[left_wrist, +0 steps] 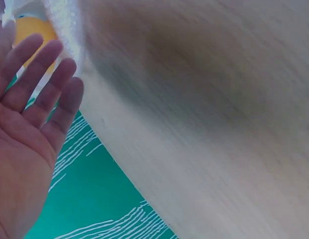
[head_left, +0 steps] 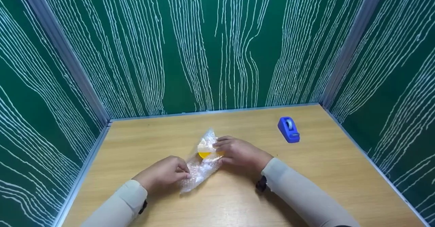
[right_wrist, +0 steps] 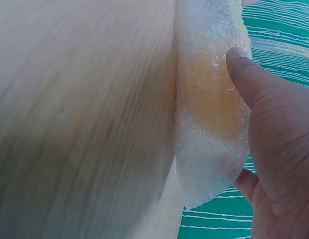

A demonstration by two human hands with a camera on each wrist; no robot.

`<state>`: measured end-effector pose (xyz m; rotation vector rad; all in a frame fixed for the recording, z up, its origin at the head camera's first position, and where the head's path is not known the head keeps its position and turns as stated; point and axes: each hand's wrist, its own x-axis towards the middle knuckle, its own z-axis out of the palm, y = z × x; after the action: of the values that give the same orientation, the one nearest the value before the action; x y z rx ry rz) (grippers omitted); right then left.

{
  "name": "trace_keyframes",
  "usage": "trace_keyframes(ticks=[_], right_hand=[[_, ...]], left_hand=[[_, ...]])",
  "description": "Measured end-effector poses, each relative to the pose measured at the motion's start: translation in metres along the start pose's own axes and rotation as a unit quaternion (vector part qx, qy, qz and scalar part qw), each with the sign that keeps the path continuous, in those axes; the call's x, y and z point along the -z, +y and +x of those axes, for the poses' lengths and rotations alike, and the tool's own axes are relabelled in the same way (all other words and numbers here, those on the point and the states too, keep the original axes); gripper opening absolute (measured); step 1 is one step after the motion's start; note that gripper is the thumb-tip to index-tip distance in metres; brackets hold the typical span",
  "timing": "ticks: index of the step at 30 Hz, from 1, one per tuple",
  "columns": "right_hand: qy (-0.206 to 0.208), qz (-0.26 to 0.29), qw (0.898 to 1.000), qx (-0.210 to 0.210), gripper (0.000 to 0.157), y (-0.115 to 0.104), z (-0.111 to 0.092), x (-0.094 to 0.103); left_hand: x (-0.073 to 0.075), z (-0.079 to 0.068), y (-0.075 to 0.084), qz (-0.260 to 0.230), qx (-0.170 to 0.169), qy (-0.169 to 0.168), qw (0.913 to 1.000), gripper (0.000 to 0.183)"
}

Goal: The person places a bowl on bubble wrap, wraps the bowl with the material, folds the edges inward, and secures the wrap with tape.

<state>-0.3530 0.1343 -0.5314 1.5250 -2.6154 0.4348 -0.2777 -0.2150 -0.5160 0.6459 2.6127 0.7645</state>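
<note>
A crinkled sheet of clear bubble wrap (head_left: 203, 169) lies around a yellow-orange object (head_left: 204, 154), whose curved edge shows near the middle. Through the plastic in the right wrist view, that object (right_wrist: 209, 92) is only a blurred orange patch, so its kind is hidden. My left hand (head_left: 166, 171) pinches the wrap's lower left edge between thumb and forefinger; its other fingers (left_wrist: 47, 97) look fairly straight in the left wrist view. From the right, my right hand (head_left: 239, 152) grips the bundle, thumb (right_wrist: 242, 69) pressed on one side and fingers behind.
A blue tape dispenser (head_left: 289, 130) with a roll in it stands at the back right of the wooden table (head_left: 142, 135). Green panels (head_left: 224, 50) with white wavy lines rise along the back and both sides, joined by grey corner posts (head_left: 68, 50).
</note>
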Motion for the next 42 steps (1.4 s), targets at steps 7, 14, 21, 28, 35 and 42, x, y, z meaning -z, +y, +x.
trace_keyframes(ticks=[7,14,21,28,35,42], right_hand=[[-0.015,0.002,1.0,-0.012,0.036,0.001,0.001,0.001],[-0.016,0.004,1.0,-0.018,0.035,0.001,0.001,0.0],[-0.01,0.003,1.0,-0.013,0.032,-0.001,0.001,0.001],[0.0,0.01,1.0,-0.002,0.029,-0.001,0.002,0.001],[0.001,0.015,1.0,0.002,0.03,-0.001,0.002,0.001],[-0.005,0.016,1.0,-0.009,0.032,-0.001,0.002,0.001]], left_hand=[[-0.001,-0.007,-0.005,-0.006,-0.041,-0.029,0.9987,0.043],[-0.004,-0.01,-0.006,0.048,-0.079,-0.05,0.9945,0.075],[-0.005,-0.008,-0.002,0.058,-0.057,-0.047,0.9956,0.047],[-0.001,-0.01,0.003,0.038,-0.067,-0.037,0.9963,0.009],[0.003,-0.013,0.004,-0.034,0.002,-0.028,0.999,0.011],[0.007,-0.009,0.009,-0.045,0.001,0.036,0.9983,0.016]])
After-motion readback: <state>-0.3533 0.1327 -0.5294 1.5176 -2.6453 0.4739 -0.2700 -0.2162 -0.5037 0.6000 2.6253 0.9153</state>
